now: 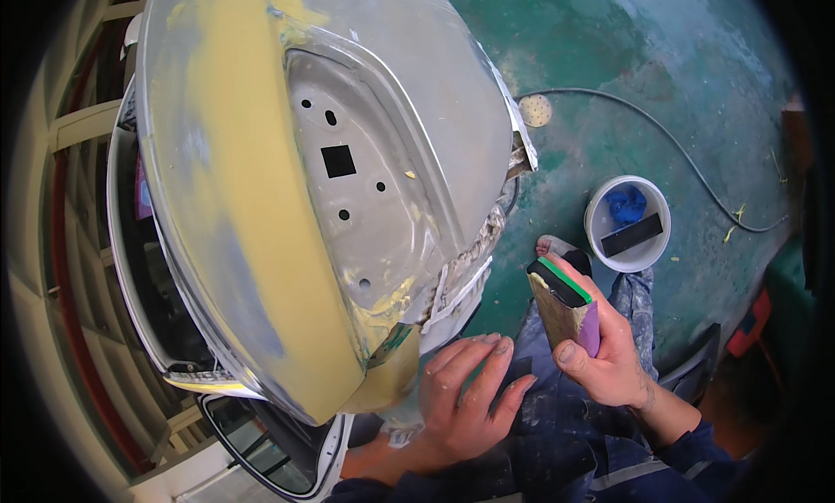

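My right hand [609, 355] grips a sanding block [564, 296], which has a black and green body and worn, dusty abrasive paper wrapped around it; a purple side of the paper shows by the palm. The block is raised in front of me, apart from the car. My left hand [470, 390] is beside the lower edge of the car panel [243, 225], fingers bent and apart, holding nothing that I can make out. A dark patch shows behind its fingers. Smoothed yellow filler [252, 173] covers a broad band of the grey panel, next to a lamp recess [374, 164] with several holes.
On the green floor a white bucket [591, 220] holds a blue cloth [624, 206] and a black block [632, 235]. A dark hose [661, 129] curves across the floor, near a round perforated disc [535, 111]. Ragged masking [461, 281] edges the car's lower side.
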Demonstrator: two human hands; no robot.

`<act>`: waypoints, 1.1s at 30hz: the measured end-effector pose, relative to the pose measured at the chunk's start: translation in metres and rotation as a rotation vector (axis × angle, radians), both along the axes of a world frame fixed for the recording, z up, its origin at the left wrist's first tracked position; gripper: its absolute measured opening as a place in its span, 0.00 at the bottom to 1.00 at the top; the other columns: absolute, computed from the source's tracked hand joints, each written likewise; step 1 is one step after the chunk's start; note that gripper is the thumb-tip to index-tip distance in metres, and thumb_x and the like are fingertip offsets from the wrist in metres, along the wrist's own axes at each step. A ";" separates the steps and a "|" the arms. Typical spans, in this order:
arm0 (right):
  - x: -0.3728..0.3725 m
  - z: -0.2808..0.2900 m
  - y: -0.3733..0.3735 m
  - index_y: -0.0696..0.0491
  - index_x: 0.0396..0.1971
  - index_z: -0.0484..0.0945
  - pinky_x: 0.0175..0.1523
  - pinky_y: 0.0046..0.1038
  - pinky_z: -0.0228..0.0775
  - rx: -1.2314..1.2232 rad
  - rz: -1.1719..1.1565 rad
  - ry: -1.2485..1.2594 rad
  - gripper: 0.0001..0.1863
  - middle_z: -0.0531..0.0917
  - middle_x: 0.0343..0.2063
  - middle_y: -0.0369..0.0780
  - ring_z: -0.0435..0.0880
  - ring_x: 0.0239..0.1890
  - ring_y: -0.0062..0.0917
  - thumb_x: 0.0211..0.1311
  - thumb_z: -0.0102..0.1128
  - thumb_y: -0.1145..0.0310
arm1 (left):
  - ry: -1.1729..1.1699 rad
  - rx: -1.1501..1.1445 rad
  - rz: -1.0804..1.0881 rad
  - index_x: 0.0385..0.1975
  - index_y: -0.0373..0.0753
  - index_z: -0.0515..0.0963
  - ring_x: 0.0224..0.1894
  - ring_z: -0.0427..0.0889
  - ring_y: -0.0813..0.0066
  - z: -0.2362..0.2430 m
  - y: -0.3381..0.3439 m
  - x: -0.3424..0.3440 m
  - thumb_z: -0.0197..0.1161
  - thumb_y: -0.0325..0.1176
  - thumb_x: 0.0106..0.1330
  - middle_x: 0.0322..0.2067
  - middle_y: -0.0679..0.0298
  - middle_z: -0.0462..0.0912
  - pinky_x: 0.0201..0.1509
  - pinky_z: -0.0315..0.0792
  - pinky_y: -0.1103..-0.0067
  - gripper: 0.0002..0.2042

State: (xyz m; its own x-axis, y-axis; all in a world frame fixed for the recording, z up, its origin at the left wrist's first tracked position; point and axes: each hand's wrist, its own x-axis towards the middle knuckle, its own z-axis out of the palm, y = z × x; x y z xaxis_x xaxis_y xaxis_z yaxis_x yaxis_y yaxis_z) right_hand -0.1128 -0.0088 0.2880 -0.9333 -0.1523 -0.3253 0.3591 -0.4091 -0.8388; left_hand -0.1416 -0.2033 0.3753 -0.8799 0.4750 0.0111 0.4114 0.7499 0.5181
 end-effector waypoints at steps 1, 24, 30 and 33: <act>0.000 -0.002 0.002 0.62 0.78 0.58 0.70 0.35 0.63 0.031 0.023 0.037 0.46 0.74 0.60 0.49 0.75 0.62 0.36 0.70 0.69 0.54 | 0.059 -0.037 0.032 0.53 0.31 0.79 0.41 0.84 0.59 0.010 -0.010 0.007 0.77 0.33 0.64 0.48 0.49 0.83 0.48 0.80 0.70 0.21; 0.064 -0.067 0.102 0.57 0.80 0.57 0.62 0.32 0.71 -0.080 0.178 -0.393 0.45 0.78 0.59 0.42 0.78 0.54 0.24 0.74 0.62 0.46 | 0.432 0.609 1.072 0.44 0.26 0.79 0.22 0.85 0.71 -0.050 0.036 -0.013 0.63 0.31 0.78 0.37 0.45 0.89 0.29 0.82 0.80 0.10; 0.069 -0.080 0.124 0.57 0.80 0.58 0.61 0.32 0.71 -0.063 0.224 -0.407 0.45 0.79 0.58 0.43 0.78 0.53 0.24 0.74 0.62 0.46 | 0.517 0.757 1.152 0.42 0.29 0.80 0.21 0.83 0.72 -0.063 0.049 -0.021 0.64 0.32 0.77 0.34 0.50 0.88 0.28 0.79 0.80 0.10; 0.070 -0.082 0.133 0.57 0.80 0.57 0.60 0.32 0.72 -0.067 0.239 -0.410 0.46 0.79 0.57 0.43 0.78 0.53 0.24 0.74 0.61 0.46 | 0.601 0.780 1.155 0.41 0.30 0.81 0.21 0.82 0.72 -0.071 0.049 -0.025 0.64 0.33 0.76 0.33 0.52 0.88 0.28 0.77 0.80 0.10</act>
State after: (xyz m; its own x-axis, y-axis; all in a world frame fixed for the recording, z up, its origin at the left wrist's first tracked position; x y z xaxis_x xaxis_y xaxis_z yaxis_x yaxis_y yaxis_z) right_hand -0.0430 0.1238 0.2061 -0.6663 -0.3800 -0.6415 0.7455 -0.3233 -0.5828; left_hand -0.1669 -0.1539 0.3041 -0.5276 -0.7450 0.4082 0.0961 0.4251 0.9000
